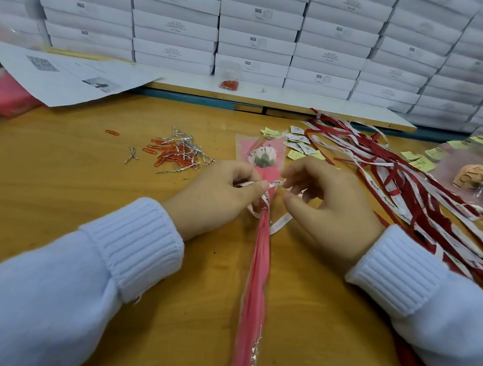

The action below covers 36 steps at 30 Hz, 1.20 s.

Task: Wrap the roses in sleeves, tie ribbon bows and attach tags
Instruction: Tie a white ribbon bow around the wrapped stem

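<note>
A rose wrapped in a pink sleeve (253, 270) lies lengthwise on the wooden table (61, 174), its head (261, 157) pointing away from me. A white printed ribbon (279, 223) is wound around the sleeve's neck just below the head. My left hand (219, 192) pinches one end of the ribbon on the left side. My right hand (328, 207) holds the other end between thumb and fingers on the right. The knot itself is partly hidden by my fingers.
A pile of red and white ribbons (407, 184) spreads on the right, with yellow tags (298, 147) behind it. Orange paper clips and silver twist ties (176, 151) lie left of the rose. A finished wrapped rose (472, 175) sits far right. White boxes (257, 36) are stacked behind.
</note>
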Each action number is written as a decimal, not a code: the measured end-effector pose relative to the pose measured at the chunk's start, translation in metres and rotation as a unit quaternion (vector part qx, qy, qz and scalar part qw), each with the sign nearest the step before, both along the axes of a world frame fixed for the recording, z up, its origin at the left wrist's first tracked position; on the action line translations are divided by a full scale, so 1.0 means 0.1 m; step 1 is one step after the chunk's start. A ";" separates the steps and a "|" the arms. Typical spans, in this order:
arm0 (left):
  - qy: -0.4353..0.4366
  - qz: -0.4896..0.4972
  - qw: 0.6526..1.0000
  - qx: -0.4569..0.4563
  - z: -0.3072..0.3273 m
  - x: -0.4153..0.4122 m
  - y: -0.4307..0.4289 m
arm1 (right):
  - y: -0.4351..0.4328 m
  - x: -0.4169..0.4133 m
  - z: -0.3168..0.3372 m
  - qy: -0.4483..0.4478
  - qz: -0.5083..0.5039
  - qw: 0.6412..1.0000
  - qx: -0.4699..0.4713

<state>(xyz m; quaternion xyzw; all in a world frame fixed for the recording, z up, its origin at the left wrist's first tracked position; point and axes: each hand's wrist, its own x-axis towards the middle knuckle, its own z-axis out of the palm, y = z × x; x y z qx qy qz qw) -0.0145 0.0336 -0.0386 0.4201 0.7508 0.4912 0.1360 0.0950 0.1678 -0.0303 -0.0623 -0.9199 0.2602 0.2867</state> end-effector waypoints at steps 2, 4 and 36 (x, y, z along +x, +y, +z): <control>-0.027 -0.012 0.999 0.015 0.00 0.01 0.00 | 0.00 -0.02 -0.02 -0.025 0.007 0.999 -0.024; -0.038 -0.025 0.998 0.031 0.00 0.02 0.01 | -0.02 -0.04 -0.03 -0.038 0.014 0.999 -0.023; 0.032 -0.016 0.999 -0.012 -0.04 0.01 0.05 | -0.07 -0.03 -0.02 -0.066 0.088 0.968 -0.225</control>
